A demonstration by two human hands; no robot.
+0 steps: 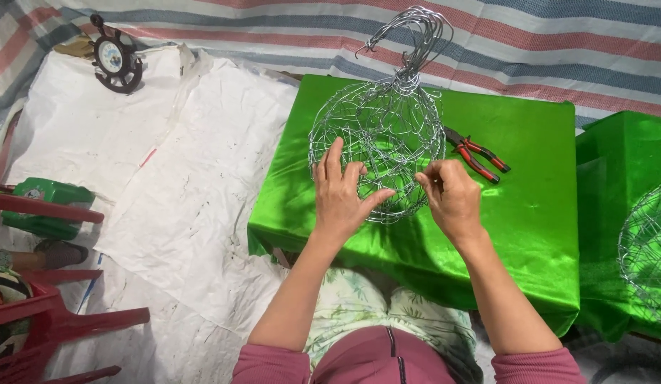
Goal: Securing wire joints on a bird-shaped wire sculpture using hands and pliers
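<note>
My left hand (339, 195) and right hand (451, 195) pinch the wire ball (377, 142) on the green table (530, 213), pliers (476, 153) just right, open cloth beyond.

There were two wire globes, one at centre (377, 139) and one at the right edge (647, 245), two green-draped tables (530, 213), one pair of pliers (476, 154), and two hands (341, 195).

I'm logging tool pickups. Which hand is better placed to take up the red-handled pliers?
Probably the right hand: the pliers lie just beyond it on the green cloth. The left hand grips the wire ball on the far side.
</note>
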